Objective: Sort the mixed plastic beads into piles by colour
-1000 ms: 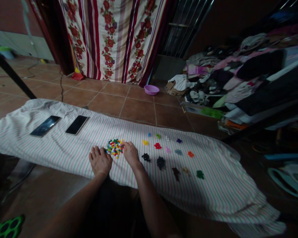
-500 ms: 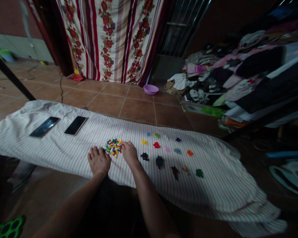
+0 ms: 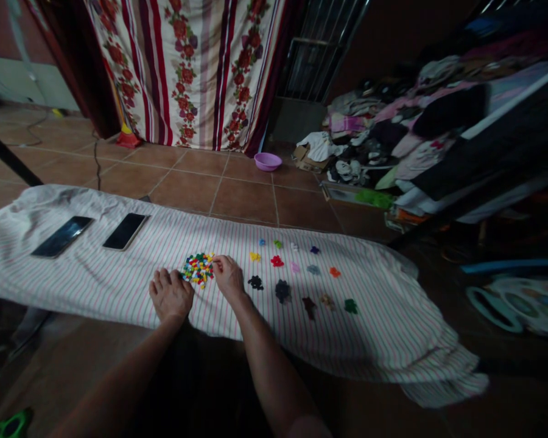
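A mixed pile of small coloured pieces (image 3: pixel 198 269), in green, yellow, red, white and blue, lies on a striped cloth (image 3: pixel 164 310). My left hand (image 3: pixel 170 294) rests flat on the cloth at the pile's near left edge, fingers spread. At the pile's right edge my right hand (image 3: pixel 228 275) has thumb and forefinger pinched together; whatever is between them is too small to make out. Small one-colour heaps lie to the right, among them a yellow heap (image 3: pixel 254 257), a red heap (image 3: pixel 277 261), a black heap (image 3: pixel 256 282) and a green heap (image 3: pixel 351 306).
Two dark phones, a left phone (image 3: pixel 63 236) and a right phone (image 3: pixel 126 231), lie on the cloth's left part. Beyond it, a purple basin (image 3: pixel 268 162) stands on the tiled floor before a flowered curtain (image 3: pixel 201 73). A clothes pile (image 3: pixel 393 134) is at the right.
The whole view has shifted, so the scene sits slightly further left. My right hand stays at the pile's right edge with its fingertips pinched; my left hand keeps its place on the cloth.
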Tool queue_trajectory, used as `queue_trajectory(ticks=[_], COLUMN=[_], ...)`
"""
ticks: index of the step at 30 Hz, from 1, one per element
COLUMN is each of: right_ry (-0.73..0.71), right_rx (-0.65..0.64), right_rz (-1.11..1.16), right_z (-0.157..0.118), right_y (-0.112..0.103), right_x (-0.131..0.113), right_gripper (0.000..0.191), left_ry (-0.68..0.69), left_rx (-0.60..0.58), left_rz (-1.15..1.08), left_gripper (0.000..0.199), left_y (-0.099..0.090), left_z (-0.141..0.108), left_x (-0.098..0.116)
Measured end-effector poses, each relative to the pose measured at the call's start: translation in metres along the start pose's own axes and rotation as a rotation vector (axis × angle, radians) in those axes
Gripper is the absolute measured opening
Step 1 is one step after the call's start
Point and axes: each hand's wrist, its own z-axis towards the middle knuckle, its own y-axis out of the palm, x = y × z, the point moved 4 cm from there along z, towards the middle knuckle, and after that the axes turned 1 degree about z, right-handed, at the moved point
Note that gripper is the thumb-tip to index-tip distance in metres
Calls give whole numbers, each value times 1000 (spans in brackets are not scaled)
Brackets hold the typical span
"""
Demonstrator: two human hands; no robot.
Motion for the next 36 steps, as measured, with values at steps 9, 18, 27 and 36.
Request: queue_trajectory(ticks=[9,18,27,36], right_ry=[36,32,199,591], right_rx=[52,276,553,723], right_rz=[28,171,1,-164], right_z=[-20,-26,-91,-155], right_y=[-14,-76,-167,-233], right_x=[-3,18,107,194], right_gripper=[16,20,26,34], left_ry=[-12,-19,-16,-32], left_rx=[4,-20,9,12], left_rz=[-50,-72,-109,-178], left_gripper=[40,42,42,43], left_y=[-8,-11,-13,-12], left_z=[0,-1,-3,-4], left_x=[2,2,1,0])
